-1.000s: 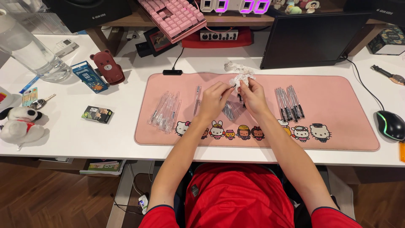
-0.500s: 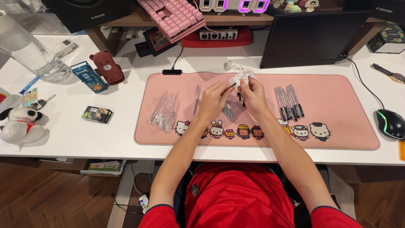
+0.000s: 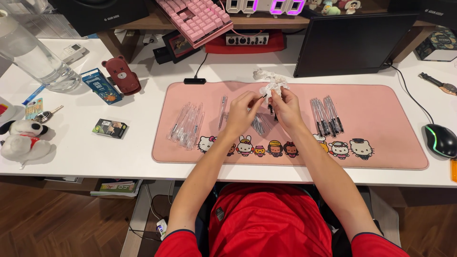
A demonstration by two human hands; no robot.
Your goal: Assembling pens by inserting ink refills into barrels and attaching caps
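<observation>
- Left hand [image 3: 243,105] and right hand [image 3: 282,105] meet over the middle of the pink desk mat [image 3: 395,147], above a loose pile of pen parts [image 3: 261,124].
- Right grip: fingers closed on a crumpled white tissue [image 3: 272,88] and a thin dark pen piece; details too small to tell.
- Left grip: fingertips pinched on the other end of that thin piece, just beside the tissue.
- Handling, my read: piece is light, stiff, narrow, probably slick plastic, so a fingertip pinch near the end suits it. Tissue is soft and will bunch.
- Clear pen barrels [image 3: 186,124] lie in a row left on the mat; dark-tipped pens [image 3: 325,115] in a row right.
- Second tissue wad [image 3: 263,74] sits at the mat's far edge; mouse [image 3: 441,140] on the white surface [image 3: 71,143].
</observation>
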